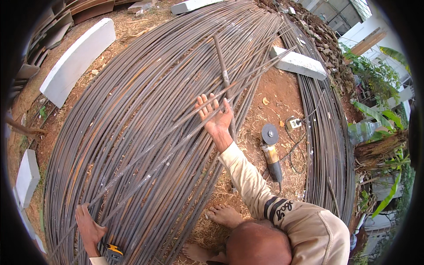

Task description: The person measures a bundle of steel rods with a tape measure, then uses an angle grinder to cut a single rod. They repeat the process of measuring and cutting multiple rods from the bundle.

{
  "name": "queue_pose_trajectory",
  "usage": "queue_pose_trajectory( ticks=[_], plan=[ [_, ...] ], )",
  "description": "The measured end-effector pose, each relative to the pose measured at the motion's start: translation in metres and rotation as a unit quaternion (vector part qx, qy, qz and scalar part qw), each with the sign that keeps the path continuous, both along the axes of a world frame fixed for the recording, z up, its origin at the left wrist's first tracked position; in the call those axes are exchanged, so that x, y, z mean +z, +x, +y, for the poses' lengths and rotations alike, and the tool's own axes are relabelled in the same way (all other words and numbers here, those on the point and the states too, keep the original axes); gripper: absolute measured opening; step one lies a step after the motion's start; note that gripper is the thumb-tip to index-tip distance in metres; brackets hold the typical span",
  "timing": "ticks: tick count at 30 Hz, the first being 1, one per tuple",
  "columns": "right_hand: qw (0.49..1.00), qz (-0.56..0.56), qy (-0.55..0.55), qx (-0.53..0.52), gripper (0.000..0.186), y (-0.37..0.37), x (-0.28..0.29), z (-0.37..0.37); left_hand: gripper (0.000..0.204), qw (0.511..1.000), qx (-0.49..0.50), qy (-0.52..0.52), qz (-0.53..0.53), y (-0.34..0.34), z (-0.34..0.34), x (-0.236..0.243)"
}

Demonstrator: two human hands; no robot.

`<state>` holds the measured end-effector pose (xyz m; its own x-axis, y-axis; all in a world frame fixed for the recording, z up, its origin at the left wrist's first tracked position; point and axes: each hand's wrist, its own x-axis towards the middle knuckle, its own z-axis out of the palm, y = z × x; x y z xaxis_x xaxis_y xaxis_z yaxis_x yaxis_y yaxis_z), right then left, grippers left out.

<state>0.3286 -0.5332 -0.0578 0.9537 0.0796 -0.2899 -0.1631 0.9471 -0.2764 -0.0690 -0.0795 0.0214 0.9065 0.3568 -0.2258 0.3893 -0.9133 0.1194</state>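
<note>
A wide bundle of long rusty steel bars (128, 106) covers the ground in front of me. My right hand (216, 117) is open above the bundle, palm up and fingers spread. A loose steel bar (176, 145) passes diagonally across its palm. At the lower left my left hand (89, 227) lies back upward, fingers stretched out near the lower ends of the loose bars. Whether its fingertips press on a bar I cannot tell. Beside the left wrist sits a yellow and black tape measure (115, 252). A thicker pipe (221, 62) slopes across the bundle beyond my right hand.
An angle grinder (271, 154) with a dark disc lies on the soil right of the bars, near a white socket block (293, 124) and cable. White concrete blocks (79, 59) border the bundle; another block (300, 64) lies across a second bar bundle (324, 145). My bare foot (225, 215) is close by.
</note>
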Motion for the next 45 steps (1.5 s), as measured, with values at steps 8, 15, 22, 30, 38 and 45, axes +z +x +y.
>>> queue_pose_trajectory(
  ticks=[8,15,22,30,38,45],
  plan=[
    [1.000,0.004,-0.021,0.018,0.054,-0.055,0.059,-0.023,0.097,0.997,-0.024,0.074,0.030,-0.090,-0.027,0.064],
    [0.993,-0.102,-0.008,0.067,0.066,-0.041,0.136,-0.024,0.103,0.989,-0.054,0.130,0.032,-0.135,-0.034,0.047],
    [0.993,-0.026,-0.118,-0.001,0.079,0.110,0.181,-0.033,0.096,0.986,-0.032,-0.032,-0.158,0.013,-0.098,0.080],
    [0.863,0.058,-0.494,-0.086,0.086,0.245,0.190,-0.074,0.111,0.992,-0.069,-0.057,-0.089,0.214,-0.168,0.057],
    [0.665,-0.147,-0.732,-0.026,0.070,0.039,0.084,-0.119,0.105,0.969,-0.038,-0.088,-0.228,0.126,-0.109,0.031],
    [0.467,-0.092,-0.875,0.088,0.067,-0.107,-0.049,-0.132,0.055,0.966,0.165,-0.087,-0.179,-0.067,-0.065,0.003]
  ],
)
